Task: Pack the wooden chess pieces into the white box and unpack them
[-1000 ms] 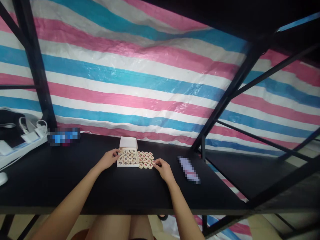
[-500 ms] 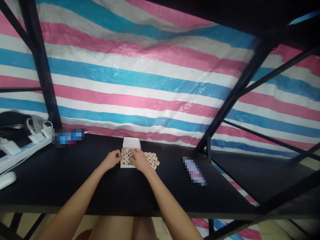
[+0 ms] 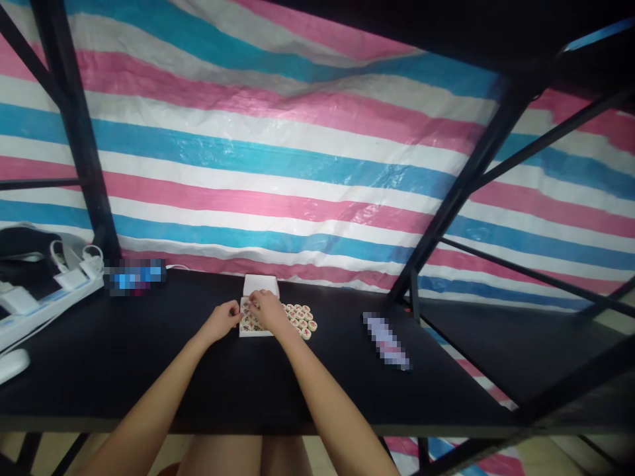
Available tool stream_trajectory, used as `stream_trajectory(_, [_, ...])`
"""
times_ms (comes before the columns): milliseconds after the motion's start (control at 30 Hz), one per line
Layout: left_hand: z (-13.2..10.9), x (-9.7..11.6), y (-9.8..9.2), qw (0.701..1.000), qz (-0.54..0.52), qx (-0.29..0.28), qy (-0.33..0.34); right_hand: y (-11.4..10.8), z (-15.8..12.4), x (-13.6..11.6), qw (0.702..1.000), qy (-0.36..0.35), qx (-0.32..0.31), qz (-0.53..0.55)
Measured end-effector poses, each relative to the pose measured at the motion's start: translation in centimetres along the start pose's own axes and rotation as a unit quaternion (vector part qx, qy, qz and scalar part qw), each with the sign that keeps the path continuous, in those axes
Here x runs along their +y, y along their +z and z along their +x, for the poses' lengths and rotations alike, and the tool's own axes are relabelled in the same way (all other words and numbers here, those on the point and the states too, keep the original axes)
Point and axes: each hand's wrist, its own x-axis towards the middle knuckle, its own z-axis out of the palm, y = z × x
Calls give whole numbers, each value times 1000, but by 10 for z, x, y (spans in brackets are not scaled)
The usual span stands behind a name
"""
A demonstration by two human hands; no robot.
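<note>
A small white box [image 3: 255, 334] lies on the black table, its lid [image 3: 260, 284] raised at the back. Round cream Chinese chess pieces [image 3: 247, 324] with dark characters fill the part of it that shows. At the box's left edge is my left hand [image 3: 221, 322], fingers curled against the side. My right hand [image 3: 268, 309] reaches over the box from the right, fingertips brought together on a piece near the back row; the piece is mostly hidden. To the right of the box sits a close group of pieces with red characters [image 3: 303, 320], partly covered by my right wrist.
A white power strip [image 3: 74, 295] with chargers and cables runs along the left, with a white rounded object [image 3: 14, 365] in front. A blurred-out item [image 3: 136, 276] lies at back left, another [image 3: 387, 340] at right. Black metal posts [image 3: 446, 211] frame the striped sheet [image 3: 278, 158].
My right hand has shifted left and back over the box, covering more of the rear rows. The left hand stays at the box's edge. The view has moved slightly.
</note>
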Motion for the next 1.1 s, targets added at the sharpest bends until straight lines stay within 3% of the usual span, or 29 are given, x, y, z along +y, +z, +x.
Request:
stream_trajectory(167, [-1, 1, 0, 1000, 3, 0, 5, -36, -53, 48, 994, 57, 85, 31])
stream_trajectory(200, [-1, 1, 0, 1000, 4, 2, 6, -40, -67, 63, 986, 87, 130, 58])
stream_trajectory(300, [-2, 2, 0, 1000, 6, 8, 8, -37, -109, 104, 952, 202, 198, 119])
stream_trajectory(400, [-2, 3, -1, 1000, 11, 18, 16, -23, -136, 124, 932, 288, 167, 141])
stream_trajectory(633, [-3, 6, -2, 999, 18, 23, 31, -12, -143, 107, 949, 236, 149, 147])
stream_trajectory(867, [-3, 6, -1, 999, 15, 25, 36, -13, -144, 109, 946, 226, 163, 168])
stream_trajectory(1000, [-3, 6, 0, 999, 15, 23, 41, -21, -142, 98, 950, 215, 201, 106])
stream_trajectory(1100, [-2, 5, 0, 998, 18, 26, 45, -29, -124, 78, 968, 152, 197, 41])
